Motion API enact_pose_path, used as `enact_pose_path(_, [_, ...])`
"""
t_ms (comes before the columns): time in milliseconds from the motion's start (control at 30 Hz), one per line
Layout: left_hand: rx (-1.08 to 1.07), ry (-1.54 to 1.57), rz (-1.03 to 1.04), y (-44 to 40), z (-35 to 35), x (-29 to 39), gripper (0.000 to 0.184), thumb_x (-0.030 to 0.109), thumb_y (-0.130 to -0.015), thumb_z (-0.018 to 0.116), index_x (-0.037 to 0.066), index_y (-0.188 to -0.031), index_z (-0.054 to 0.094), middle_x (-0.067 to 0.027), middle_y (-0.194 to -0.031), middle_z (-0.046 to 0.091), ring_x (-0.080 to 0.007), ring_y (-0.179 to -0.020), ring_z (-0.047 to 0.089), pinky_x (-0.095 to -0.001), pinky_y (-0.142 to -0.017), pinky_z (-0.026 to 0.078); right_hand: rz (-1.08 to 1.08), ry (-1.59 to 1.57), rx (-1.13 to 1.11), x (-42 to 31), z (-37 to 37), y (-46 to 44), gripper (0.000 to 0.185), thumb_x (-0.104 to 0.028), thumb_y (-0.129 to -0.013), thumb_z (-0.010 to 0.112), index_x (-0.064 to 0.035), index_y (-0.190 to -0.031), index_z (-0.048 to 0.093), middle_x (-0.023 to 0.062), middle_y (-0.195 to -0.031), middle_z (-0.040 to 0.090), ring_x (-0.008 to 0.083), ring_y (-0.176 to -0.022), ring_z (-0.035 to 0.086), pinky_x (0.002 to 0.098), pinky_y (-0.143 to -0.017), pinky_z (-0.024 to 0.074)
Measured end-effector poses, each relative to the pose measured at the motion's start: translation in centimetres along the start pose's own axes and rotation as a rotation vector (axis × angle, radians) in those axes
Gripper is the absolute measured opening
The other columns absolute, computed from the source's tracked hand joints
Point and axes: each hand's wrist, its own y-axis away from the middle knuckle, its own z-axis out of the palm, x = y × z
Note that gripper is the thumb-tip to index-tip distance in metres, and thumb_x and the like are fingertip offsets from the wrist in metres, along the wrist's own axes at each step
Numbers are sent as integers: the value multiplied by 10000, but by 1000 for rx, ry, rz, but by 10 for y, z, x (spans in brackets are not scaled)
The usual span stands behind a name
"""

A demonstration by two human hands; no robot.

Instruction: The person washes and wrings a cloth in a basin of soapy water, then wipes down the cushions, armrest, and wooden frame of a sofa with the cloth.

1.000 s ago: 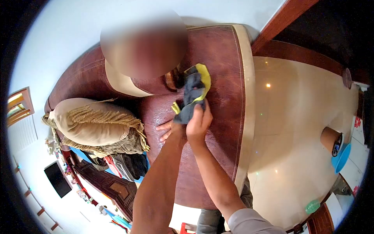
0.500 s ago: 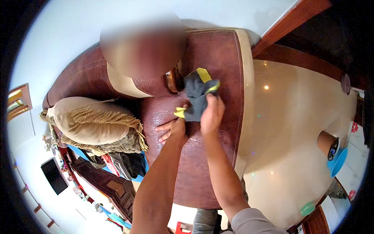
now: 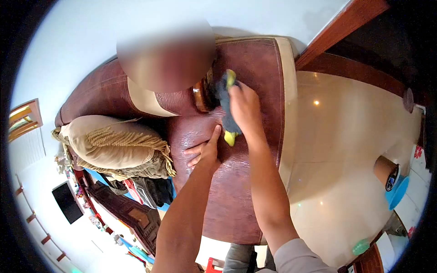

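Cloth [image 3: 226, 107] clasped in right grip [image 3: 246, 108], left grip [image 3: 207, 153] splayed on sofa [image 3: 234, 200], bucket [image 3: 383, 166], contents unclear

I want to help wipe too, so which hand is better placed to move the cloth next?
Probably the right hand: it holds the dark, yellow-edged cloth. The left hand lies spread on the brown sofa, without the cloth.

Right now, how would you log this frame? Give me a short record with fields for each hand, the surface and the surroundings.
left hand: palm down, fingers spread on the sofa
right hand: gripping a dark cloth with yellow edging
surface: brown sofa with cream trim
left of hands: beige fringed cushion
floor, right: brown container beside a blue basin
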Motion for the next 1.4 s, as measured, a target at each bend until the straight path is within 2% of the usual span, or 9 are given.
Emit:
enact_pose_path(33, [-30,-7,12,6,12,4,1005,644,-933,614,138,-1639,109,-143,-1619,337,-336,-1430,424,-446,-1191,385,-10,-152,74,16,-9,7,354,-263,-943,485,44,-908,657,193,-793,648,321,-808,618,413,-826,470])
enact_pose_path(167, [811,14,56,44,102,14,1440,651,-757,805,185,-1557,-298,-208,-1656,122,-345,-1429,425,-485,-1098,493,47,-706,411,53,-26,4,303,-216,-920,529,61,-879,643,123,-845,641,242,-785,558,399,-774,442])
enact_pose_path(267, [811,3,117,41,91,11,1567,605,-688,882,232,-1491,-411,-204,-1668,-97,-396,-1444,389,-539,-1071,510,-91,-869,460,11,-35,-7,329,-230,-942,582,54,-1100,636,154,-1019,681,243,-902,632,373,-859,481])
enact_pose_path(400, [872,-64,172,50,101,15,1605,562,-663,919,259,-1482,-428,-201,-1649,-242,-449,-1457,346,-584,-1074,496,-254,-213,335,-41,-27,-17,330,-239,-918,640,-7,-1152,648,174,-975,708,284,-899,687,433,-875,518])
enact_pose_path(567, [919,-170,123,37,83,15,1619,619,-628,900,218,-1491,-410,-243,-1635,-240,-462,-1467,236,-590,-1104,392,-830,843,157,2,24,-47,324,-206,-833,652,36,-1045,691,227,-1154,710,330,-1327,557,597,-1218,209])
enact_pose_path(867, [973,-397,-44,26,61,16,1663,722,-566,867,144,-1507,-377,-318,-1610,-236,-487,-1484,37,-599,-1159,204,-966,706,-177,13,-4,-18,241,-152,-798,646,12,-970,686,204,-1122,712,311,-1166,643,509,-1166,362])
enact_pose_path(1067, [871,-409,-109,28,56,17,1706,790,-525,845,94,-1517,-355,-368,-1594,-233,-503,-1496,-96,-605,-1195,79,-922,755,-310,30,-48,2,297,-170,-784,694,-27,-1043,673,187,-1248,686,316,-1280,591,522,-1201,305])
enact_pose_path(1167, [1025,-576,-189,25,57,20,1731,824,-504,834,70,-1523,-345,-393,-1585,-231,-511,-1501,-162,-608,-1213,17,-849,911,-134,16,-49,-15,470,-194,-802,699,-22,-1225,587,178,-1454,556,362,-1412,460,572,-1222,231])
enact_pose_path(1400, [1129,-613,-246,24,57,22,1789,885,-426,812,67,-1533,-331,-408,-1591,-199,-524,-1505,-201,-636,-1218,-5,-861,1005,10,-1,10,-52,525,-143,-807,687,-2,-1306,600,186,-1397,610,323,-1406,479,502,-1224,275])
